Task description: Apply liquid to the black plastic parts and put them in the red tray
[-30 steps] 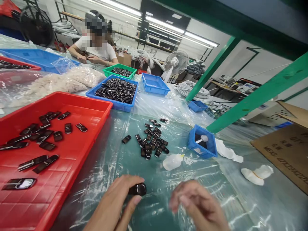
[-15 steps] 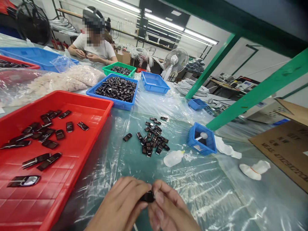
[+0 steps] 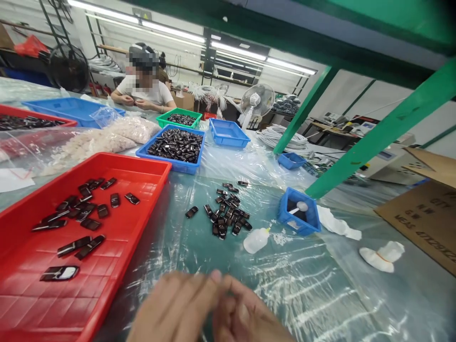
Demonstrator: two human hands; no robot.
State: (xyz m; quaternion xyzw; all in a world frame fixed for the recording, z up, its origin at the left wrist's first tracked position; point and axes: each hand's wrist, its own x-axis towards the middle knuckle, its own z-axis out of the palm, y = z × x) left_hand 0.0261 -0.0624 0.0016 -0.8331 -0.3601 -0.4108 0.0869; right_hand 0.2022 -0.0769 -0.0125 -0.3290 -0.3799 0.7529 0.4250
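Low in the centre, my left hand (image 3: 178, 304) and my right hand (image 3: 245, 311) meet at the fingertips, both with fingers closed. Whatever lies between them is hidden behind the fingers. Beyond them a pile of small black parts (image 3: 228, 216) lies on the plastic-covered table (image 3: 199, 256), with one black part (image 3: 191, 212) apart to its left. A white squeeze bottle (image 3: 256, 241) with a yellowish tip lies by the pile. Several black parts (image 3: 85, 211) are spread in the red tray (image 3: 117, 256) at the left.
Blue tray (image 3: 166, 164) and green tray (image 3: 196, 124) hold more black parts. A small blue bin (image 3: 309, 227) contains a spoon. White cloths (image 3: 338, 223), a cardboard box (image 3: 420, 213) and green posts (image 3: 384, 137) stand right. A person in white (image 3: 144, 92) sits across the table.
The black part seen between my fingertips earlier is now hidden by them. My hands have drawn closer together. The view has tilted, so the trays and table appear lower.
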